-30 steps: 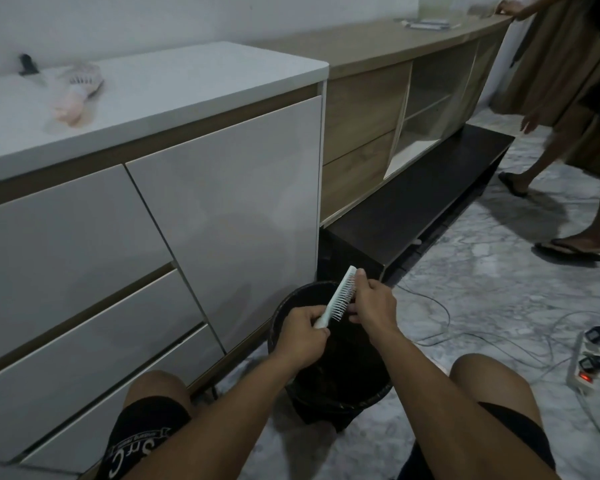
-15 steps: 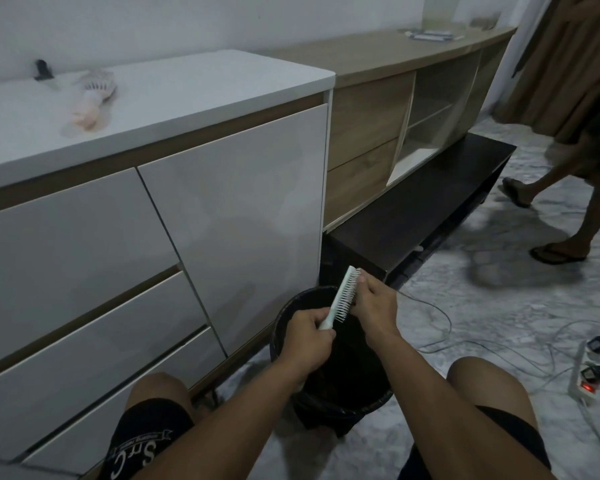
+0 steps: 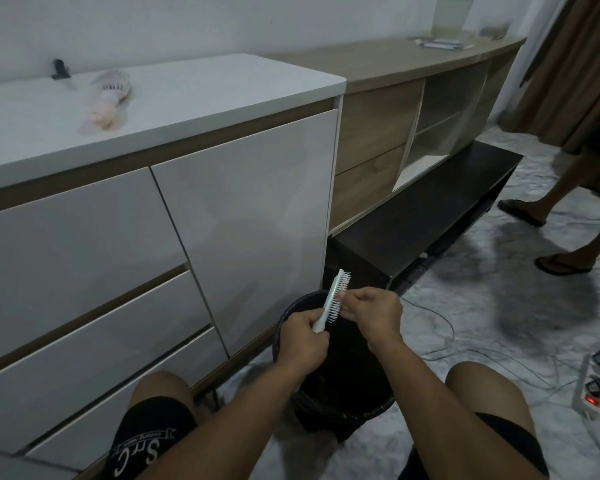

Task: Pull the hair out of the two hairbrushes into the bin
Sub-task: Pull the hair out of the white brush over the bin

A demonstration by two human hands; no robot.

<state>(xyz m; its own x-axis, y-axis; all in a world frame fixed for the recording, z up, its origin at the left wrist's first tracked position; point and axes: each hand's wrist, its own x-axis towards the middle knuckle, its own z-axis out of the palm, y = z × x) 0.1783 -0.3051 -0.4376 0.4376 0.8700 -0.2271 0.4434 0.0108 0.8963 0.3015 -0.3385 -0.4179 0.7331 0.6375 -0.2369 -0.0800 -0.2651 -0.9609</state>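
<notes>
I see my left hand (image 3: 303,336) gripping the handle of 1 pale green hairbrush (image 3: 333,299) above the black bin (image 3: 343,386). My right hand (image 3: 373,311) pinches at its bristles. A pink hairbrush (image 3: 110,95) lies on the white worktop (image 3: 205,98).

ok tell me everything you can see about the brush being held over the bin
The pale green hairbrush looks like plastic, a slim handle widening into a narrow head with rows of short light bristles facing the person's right. It is tilted, head up and away, handle down, above the open black bin. The left hand is closed round the handle, and the right hand pinches at the bristles mid-head. Whether hair is caught in it is too small to tell.
</notes>
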